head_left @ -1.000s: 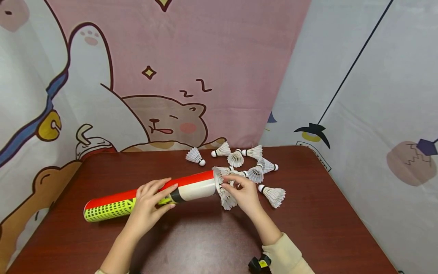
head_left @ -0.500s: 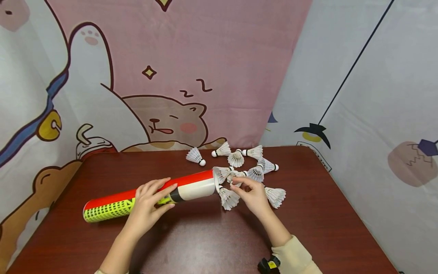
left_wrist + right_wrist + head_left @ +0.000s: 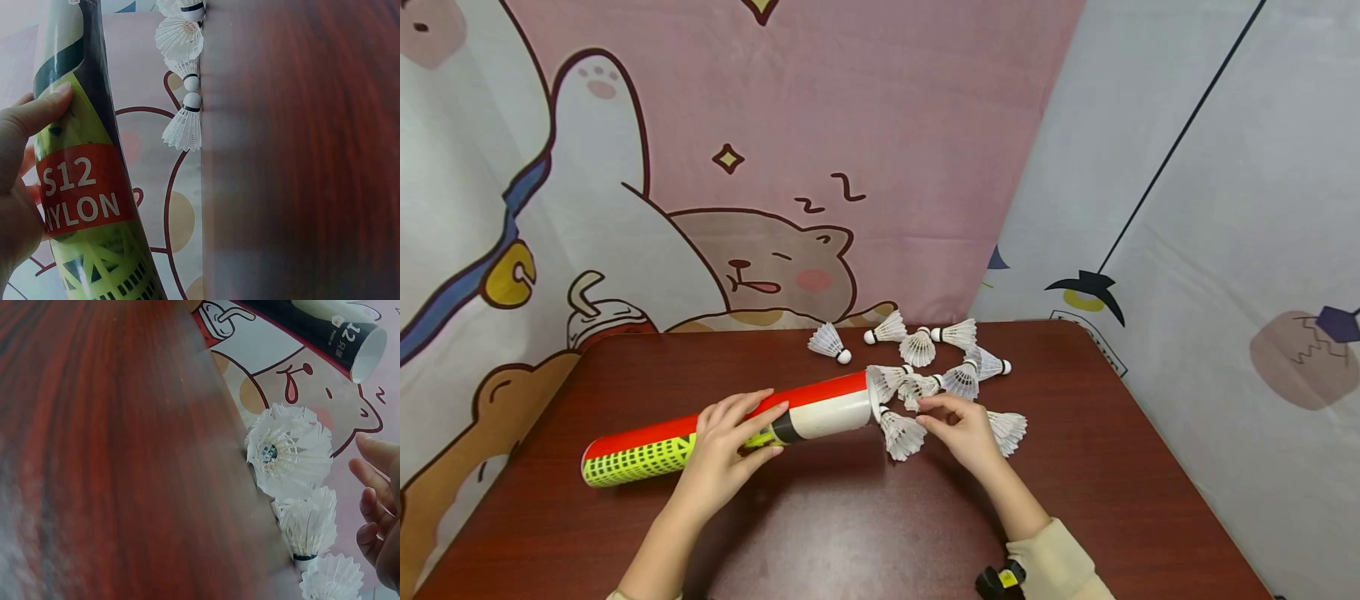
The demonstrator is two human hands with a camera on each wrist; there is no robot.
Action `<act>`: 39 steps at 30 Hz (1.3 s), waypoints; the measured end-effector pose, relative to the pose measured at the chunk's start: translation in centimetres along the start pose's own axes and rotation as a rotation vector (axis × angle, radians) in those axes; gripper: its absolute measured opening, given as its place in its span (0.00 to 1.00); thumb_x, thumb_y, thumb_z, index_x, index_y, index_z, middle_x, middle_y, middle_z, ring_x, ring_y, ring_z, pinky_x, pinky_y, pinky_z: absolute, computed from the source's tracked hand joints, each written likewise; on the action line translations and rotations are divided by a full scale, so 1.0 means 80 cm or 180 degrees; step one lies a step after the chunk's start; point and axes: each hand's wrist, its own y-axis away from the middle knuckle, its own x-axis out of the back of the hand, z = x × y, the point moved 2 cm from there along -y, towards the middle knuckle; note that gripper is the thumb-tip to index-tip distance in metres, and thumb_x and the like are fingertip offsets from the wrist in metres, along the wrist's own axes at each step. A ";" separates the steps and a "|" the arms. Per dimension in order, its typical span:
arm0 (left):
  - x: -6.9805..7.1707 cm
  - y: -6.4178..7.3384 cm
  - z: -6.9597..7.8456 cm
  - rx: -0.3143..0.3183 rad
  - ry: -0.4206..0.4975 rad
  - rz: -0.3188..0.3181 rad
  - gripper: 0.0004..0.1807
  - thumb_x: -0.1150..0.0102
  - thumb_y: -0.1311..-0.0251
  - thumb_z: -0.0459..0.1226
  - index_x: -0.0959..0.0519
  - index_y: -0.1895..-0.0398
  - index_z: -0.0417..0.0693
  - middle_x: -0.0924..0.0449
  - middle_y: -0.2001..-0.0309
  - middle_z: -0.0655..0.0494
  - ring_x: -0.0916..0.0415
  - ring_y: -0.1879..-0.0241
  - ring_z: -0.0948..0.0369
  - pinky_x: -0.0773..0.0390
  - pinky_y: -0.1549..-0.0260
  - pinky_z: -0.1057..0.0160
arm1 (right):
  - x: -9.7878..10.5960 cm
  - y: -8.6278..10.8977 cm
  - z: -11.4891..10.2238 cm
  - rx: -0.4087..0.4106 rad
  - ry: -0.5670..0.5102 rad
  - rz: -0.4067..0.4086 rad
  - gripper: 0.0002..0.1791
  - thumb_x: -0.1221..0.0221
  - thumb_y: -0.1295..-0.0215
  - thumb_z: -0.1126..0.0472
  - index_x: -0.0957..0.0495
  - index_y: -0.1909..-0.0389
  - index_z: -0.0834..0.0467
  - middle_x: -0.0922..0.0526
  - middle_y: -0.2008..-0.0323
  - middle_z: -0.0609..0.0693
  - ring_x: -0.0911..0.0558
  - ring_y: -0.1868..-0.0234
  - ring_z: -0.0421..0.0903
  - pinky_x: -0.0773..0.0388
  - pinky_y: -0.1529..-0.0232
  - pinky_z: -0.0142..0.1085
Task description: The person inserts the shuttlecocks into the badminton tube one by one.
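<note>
The left hand [image 3: 724, 443] grips the tube [image 3: 835, 415] at the frame's centre-left; if its fingers slacken, it may roll. The right hand [image 3: 962, 432], fingers loose and empty, might scatter shuttlecocks [image 3: 901, 433] by brushing them.

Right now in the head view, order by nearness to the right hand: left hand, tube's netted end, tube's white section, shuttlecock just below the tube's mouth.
1. Shuttlecock: just left.
2. Tube's white section: farther left.
3. Left hand: left again.
4. Tube's netted end: farthest left.
</note>
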 end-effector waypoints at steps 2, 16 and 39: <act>0.000 0.000 0.000 -0.0007 0.0008 0.0002 0.31 0.54 0.40 0.63 0.23 0.40 0.61 0.28 0.40 0.49 0.37 0.42 0.48 0.46 0.48 0.39 | 0.001 0.000 0.003 -0.0072 0.0009 -0.0031 0.10 0.32 0.49 0.74 0.16 0.64 0.65 0.16 0.68 0.58 0.25 0.77 0.44 0.28 0.76 0.32; 0.001 0.002 0.000 -0.0028 -0.0005 -0.0009 0.29 0.34 0.46 0.53 0.23 0.39 0.60 0.28 0.40 0.48 0.37 0.42 0.47 0.46 0.49 0.39 | -0.003 0.006 0.025 -0.0170 0.0046 -0.0307 0.11 0.32 0.50 0.75 0.17 0.63 0.70 0.15 0.66 0.61 0.25 0.77 0.46 0.28 0.76 0.33; 0.003 0.001 0.000 0.0008 -0.0038 0.0005 0.39 0.22 0.62 0.36 0.23 0.40 0.60 0.28 0.40 0.50 0.36 0.42 0.47 0.46 0.48 0.39 | -0.015 0.017 0.093 -0.0379 0.0150 -0.0304 0.09 0.30 0.48 0.66 0.14 0.63 0.57 0.15 0.72 0.45 0.25 0.76 0.40 0.28 0.74 0.33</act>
